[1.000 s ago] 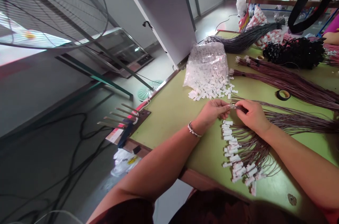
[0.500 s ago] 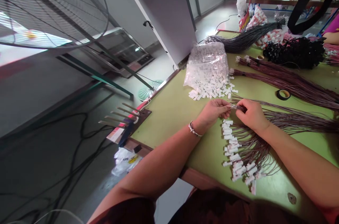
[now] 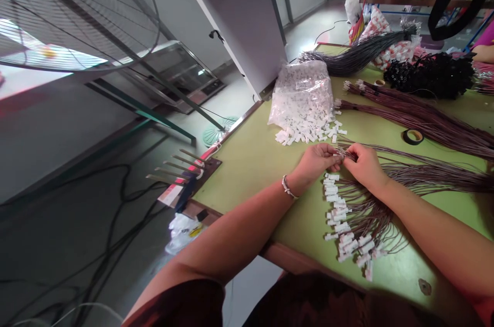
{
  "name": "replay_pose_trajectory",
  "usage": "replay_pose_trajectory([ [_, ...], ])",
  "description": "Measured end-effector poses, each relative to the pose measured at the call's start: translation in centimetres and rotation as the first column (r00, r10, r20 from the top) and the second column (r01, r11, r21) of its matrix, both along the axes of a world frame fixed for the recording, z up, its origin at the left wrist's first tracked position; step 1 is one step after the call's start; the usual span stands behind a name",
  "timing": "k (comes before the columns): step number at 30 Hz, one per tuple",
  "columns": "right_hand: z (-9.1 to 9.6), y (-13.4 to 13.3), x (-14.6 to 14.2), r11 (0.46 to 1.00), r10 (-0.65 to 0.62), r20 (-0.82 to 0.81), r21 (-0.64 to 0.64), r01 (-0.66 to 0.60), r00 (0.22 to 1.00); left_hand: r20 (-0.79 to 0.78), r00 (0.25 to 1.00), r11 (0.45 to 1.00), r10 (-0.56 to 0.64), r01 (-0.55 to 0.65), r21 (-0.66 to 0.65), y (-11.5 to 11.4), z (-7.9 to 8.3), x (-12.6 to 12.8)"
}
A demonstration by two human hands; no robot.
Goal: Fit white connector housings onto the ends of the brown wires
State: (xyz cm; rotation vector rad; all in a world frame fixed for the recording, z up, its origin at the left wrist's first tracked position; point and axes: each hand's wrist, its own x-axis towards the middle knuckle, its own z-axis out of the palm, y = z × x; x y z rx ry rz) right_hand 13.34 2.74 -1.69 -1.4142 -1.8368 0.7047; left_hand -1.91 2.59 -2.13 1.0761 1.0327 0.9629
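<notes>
Both my hands meet over the green table (image 3: 247, 172). My left hand (image 3: 319, 159) pinches the metal-tipped ends of several thin brown wires (image 3: 349, 155). My right hand (image 3: 365, 165) is closed round the same wires just behind their tips. Below my hands lies a column of white plastic connectors (image 3: 339, 213), each fixed to brown wires that run off to the right. Loose white connectors (image 3: 309, 128) spill from a clear plastic bag (image 3: 303, 87) beyond my left hand.
Bundles of brown wire (image 3: 420, 116), a roll of black tape (image 3: 412, 136), a black heap (image 3: 430, 74) and a dark wire bundle (image 3: 358, 54) lie farther back. Metal prongs (image 3: 177, 165) stick out at the table's left edge. A fan (image 3: 77, 13) stands at upper left.
My left hand has shifted slightly right along the wire ends, closer to my right hand. The connectors and bundles lie as before.
</notes>
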Motion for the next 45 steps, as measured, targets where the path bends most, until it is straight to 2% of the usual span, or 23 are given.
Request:
replay_pose_trajectory([
  [4, 0.1, 0.2, 0.5, 0.997, 0.047, -0.068, -0.058, -0.051, 0.997, -0.165, 0.986, 0.998, -0.014, 0.024, 0.061, -0.3, 0.1, -0.6],
  [6, 0.1, 0.4, 0.8, 0.991, 0.081, -0.15, -0.097, -0.097, 0.985, -0.341, 0.938, 0.986, -0.056, 0.106, 0.13, -0.8, 0.6, -1.3],
  [7, 0.1, 0.5, 0.9, 0.986, 0.088, -0.207, -0.122, -0.115, 0.974, -0.431, 0.897, 0.971, -0.104, 0.185, 0.151, -1.0, 0.9, -1.8],
  [8, 0.1, 0.6, 0.9, 0.98, 0.083, -0.264, -0.151, -0.126, 0.961, -0.506, 0.846, 0.947, -0.17, 0.283, 0.155, -1.3, 1.3, -2.3],
  [10, 0.1, 0.7, 0.9, 0.967, 0.051, -0.348, -0.216, -0.134, 0.936, -0.589, 0.739, 0.86, -0.327, 0.491, 0.139, -1.5, 2.1, -3.3],
  [12, 0.0, 0.8, 0.8, 0.957, 0.026, -0.378, -0.259, -0.133, 0.925, -0.625, 0.683, 0.788, -0.379, 0.592, 0.169, -1.2, 2.5, -4.1],
  [13, 0.0, 0.8, 0.7, 0.955, 0.019, -0.381, -0.267, -0.13, 0.924, -0.653, 0.69, 0.799, -0.312, 0.562, 0.212, -0.9, 2.5, -4.4],
  [14, 0.0, 0.7, 0.6, 0.955, 0.01, -0.386, -0.27, -0.124, 0.922, -0.684, 0.708, 0.836, -0.178, 0.475, 0.275, -0.4, 2.4, -4.6],
  [15, 0.0, 0.7, 0.5, 0.954, 0.001, -0.393, -0.274, -0.118, 0.919, -0.705, 0.709, 0.87, 0.005, 0.345, 0.353, 0.2, 2.0, -4.6],
  [16, 0.1, 0.7, 0.5, 0.954, -0.01, -0.399, -0.279, -0.111, 0.917, -0.706, 0.677, 0.877, 0.206, 0.193, 0.441, 0.8, 1.6, -4.5],
  [17, 0.0, 0.7, 0.4, 0.955, -0.02, -0.398, -0.28, -0.101, 0.917, -0.692, 0.629, 0.853, 0.354, 0.085, 0.514, 1.3, 1.1, -4.3],
  [18, 0.0, 0.7, 0.3, 0.957, -0.027, -0.393, -0.274, -0.09, 0.919, -0.681, 0.595, 0.825, 0.426, 0.054, 0.563, 1.9, 0.6, -4.0],
  [20, -0.2, 0.7, 0.3, 0.971, -0.024, -0.37, -0.231, -0.068, 0.929, -0.708, 0.551, 0.792, 0.442, 0.13, 0.596, 2.6, -0.3, -3.2],
  [22, -0.4, 0.8, 0.2, 0.985, -0.021, -0.343, -0.17, -0.04, 0.939, -0.772, 0.472, 0.792, 0.425, 0.218, 0.57, 3.0, -0.8, -2.5],
  [25, -0.8, 0.9, 0.1, 0.993, -0.02, -0.31, -0.118, -0.018, 0.951, -0.847, 0.353, 0.825, 0.398, 0.265, 0.498, 2.7, -0.8, -2.2],
  [30, -0.7, 0.6, 0.2, 0.995, -0.006, -0.239, -0.099, -0.018, 0.971, -0.905, 0.291, 0.871, 0.311, 0.294, 0.394, 2.0, 0.2, -3.0],
  [33, -0.5, 0.5, 0.3, 0.996, -0.021, -0.217, -0.085, 0.003, 0.976, -0.89, 0.341, 0.877, 0.302, 0.267, 0.399, 1.8, 0.8, -3.6],
  [35, -0.4, 0.4, 0.2, 0.998, -0.021, -0.22, -0.067, 0.006, 0.975, -0.848, 0.439, 0.9, 0.298, 0.167, 0.403, 1.7, 1.1, -3.8],
  [38, -0.2, 0.3, 0.2, 0.999, -0.024, -0.208, -0.04, 0.016, 0.978, -0.665, 0.719, 0.97, 0.201, -0.05, 0.238, 1.2, 1.5, -3.8],
  [40, -0.1, 0.1, 0.1, 0.999, -0.036, -0.185, -0.022, 0.032, 0.982, -0.406, 0.903, 0.99, 0.139, -0.121, 0.07, 0.8, 1.6, -3.6],
  [41, 0.0, 0.1, 0.2, 0.999, -0.042, -0.17, -0.007, 0.042, 0.985, -0.262, 0.957, 0.992, 0.122, -0.126, 0.001, 0.5, 1.7, -3.5],
  [43, 0.0, -0.1, 0.2, 0.998, -0.048, -0.136, 0.036, 0.054, 0.989, -0.027, 0.992, 0.988, 0.124, -0.126, -0.094, 0.2, 1.7, -3.3],
  [45, 0.1, -0.2, 0.2, 0.995, -0.049, -0.108, 0.082, 0.058, 0.993, 0.104, 0.984, 0.981, 0.143, -0.127, -0.146, 0.0, 1.7, -3.1],
])
